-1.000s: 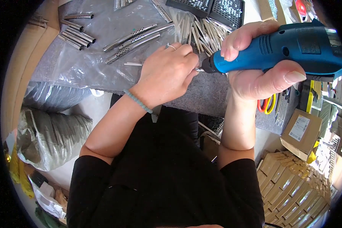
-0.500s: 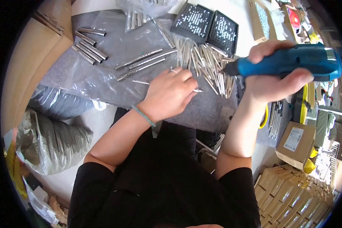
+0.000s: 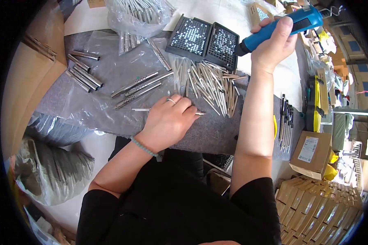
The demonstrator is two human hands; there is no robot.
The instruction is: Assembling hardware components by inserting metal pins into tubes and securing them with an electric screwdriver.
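My right hand is wrapped round a blue electric screwdriver. Its black nose reaches the right edge of a black perforated tray dotted with small shiny pieces; whether it touches them I cannot tell. A second such tray adjoins it on the left. On the grey-covered table, my left hand is closed over a thin metal rod, whose ends show on both sides of the hand. Beyond its fingers lies a heap of slim metal rods. Several perforated metal tubes lie to its left.
More short tubes lie at the far left, by a cardboard box. A clear plastic bag of metal tubes sits at the back. Black-ended rods lie at the right. Beside the table stand a carton and stacked cardboard.
My right hand has carried the screwdriver away from the rod heap, forward to the tray's edge. My left hand keeps its hold on the rod. The whole view has shifted a little.
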